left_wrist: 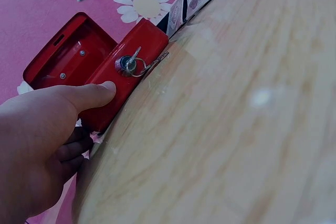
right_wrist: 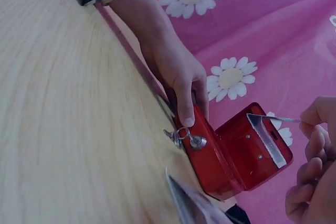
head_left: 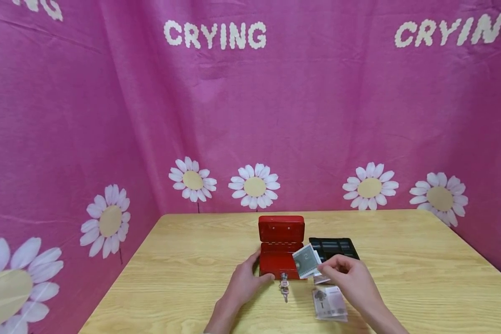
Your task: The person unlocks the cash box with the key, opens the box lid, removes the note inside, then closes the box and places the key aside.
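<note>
A small red metal cash box [head_left: 275, 263] stands on the table with its lid [head_left: 281, 229] raised. My left hand [head_left: 242, 284] grips its front left corner, thumb on the front wall and fingers along the side. A key ring with keys [head_left: 285, 293] hangs from the front lock, one key in it. Between thumb and fingertips, my right hand [head_left: 352, 277] pinches folded play banknotes [head_left: 306, 261] marked 2, held up by the box's right front. In the right wrist view these banknotes [right_wrist: 270, 142] appear nearly edge-on before the lid.
A black compartment tray [head_left: 330, 245] lies right of the box, partly behind my right hand. More banknotes [head_left: 330, 304], marked 1, lie on the wooden table [head_left: 183, 278] in front of it. A pink flowered cloth [head_left: 309, 116] hangs behind and at the sides.
</note>
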Action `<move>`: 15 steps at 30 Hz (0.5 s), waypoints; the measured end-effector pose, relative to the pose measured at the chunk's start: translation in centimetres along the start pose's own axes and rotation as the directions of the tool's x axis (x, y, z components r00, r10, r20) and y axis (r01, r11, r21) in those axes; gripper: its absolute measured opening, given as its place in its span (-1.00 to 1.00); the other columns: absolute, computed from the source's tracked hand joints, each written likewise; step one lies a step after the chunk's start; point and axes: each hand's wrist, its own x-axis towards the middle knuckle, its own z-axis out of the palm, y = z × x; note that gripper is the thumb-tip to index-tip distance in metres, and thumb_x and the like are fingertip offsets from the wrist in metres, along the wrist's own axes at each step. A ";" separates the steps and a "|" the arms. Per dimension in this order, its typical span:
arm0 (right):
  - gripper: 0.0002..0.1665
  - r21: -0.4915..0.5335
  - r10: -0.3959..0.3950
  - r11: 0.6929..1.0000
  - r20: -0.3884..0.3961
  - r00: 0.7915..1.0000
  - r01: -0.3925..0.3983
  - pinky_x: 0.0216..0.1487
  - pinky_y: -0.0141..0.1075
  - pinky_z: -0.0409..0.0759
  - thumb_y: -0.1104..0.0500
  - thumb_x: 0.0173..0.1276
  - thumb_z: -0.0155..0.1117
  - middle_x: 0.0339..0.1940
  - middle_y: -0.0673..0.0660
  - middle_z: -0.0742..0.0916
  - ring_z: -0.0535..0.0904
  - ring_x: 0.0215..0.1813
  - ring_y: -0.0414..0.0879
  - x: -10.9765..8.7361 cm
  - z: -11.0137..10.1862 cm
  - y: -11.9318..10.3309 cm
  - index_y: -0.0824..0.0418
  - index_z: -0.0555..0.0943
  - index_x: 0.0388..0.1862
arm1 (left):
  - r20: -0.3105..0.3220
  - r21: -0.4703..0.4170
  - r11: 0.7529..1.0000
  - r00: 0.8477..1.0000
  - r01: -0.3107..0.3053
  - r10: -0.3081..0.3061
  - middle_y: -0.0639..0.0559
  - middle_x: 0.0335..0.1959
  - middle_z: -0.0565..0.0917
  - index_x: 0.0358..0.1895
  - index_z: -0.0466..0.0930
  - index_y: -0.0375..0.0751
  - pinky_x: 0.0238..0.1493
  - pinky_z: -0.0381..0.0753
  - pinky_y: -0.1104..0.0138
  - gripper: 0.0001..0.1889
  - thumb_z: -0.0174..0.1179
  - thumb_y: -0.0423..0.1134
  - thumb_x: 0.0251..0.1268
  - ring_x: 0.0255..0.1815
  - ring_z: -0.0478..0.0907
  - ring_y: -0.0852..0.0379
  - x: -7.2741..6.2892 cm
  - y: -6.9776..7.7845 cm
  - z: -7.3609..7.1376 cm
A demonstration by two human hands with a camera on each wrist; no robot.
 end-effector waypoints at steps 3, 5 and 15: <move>-0.75 -0.002 0.046 0.999 0.022 0.999 -0.046 -0.27 -0.37 0.41 0.02 0.39 0.29 -0.36 0.02 0.63 0.43 -0.19 -0.14 -0.1 -0.4 0.7 0.21 0.67 -0.23 | 0.008 -0.008 1.000 1.000 0.009 -0.009 -0.19 0.44 0.43 0.50 0.24 -0.25 0.42 0.40 -0.05 -0.12 0.45 -0.10 0.14 0.45 0.36 -0.21 0.0 0.0 0.1; -0.73 -0.003 0.059 0.998 0.031 0.998 -0.059 -0.24 -0.36 0.43 0.01 0.41 0.27 -0.30 0.01 0.64 0.42 -0.15 -0.13 -0.2 -0.7 1.1 0.22 0.67 -0.22 | 0.014 -0.006 1.000 1.000 0.024 -0.024 -0.17 0.45 0.41 0.51 0.23 -0.23 0.42 0.40 -0.05 -0.12 0.45 -0.09 0.14 0.46 0.35 -0.20 0.0 -0.1 0.2; -0.73 -0.056 0.081 0.995 0.022 0.996 -0.080 -0.17 -0.36 0.43 0.00 0.37 0.31 -0.22 -0.01 0.69 0.47 -0.13 -0.14 -1.0 -2.2 2.6 0.21 0.69 -0.27 | 0.000 -0.002 1.000 1.000 0.012 -0.012 -0.21 0.45 0.41 0.49 0.24 -0.30 0.43 0.38 -0.05 -0.12 0.45 -0.09 0.13 0.46 0.34 -0.22 -0.2 0.1 0.0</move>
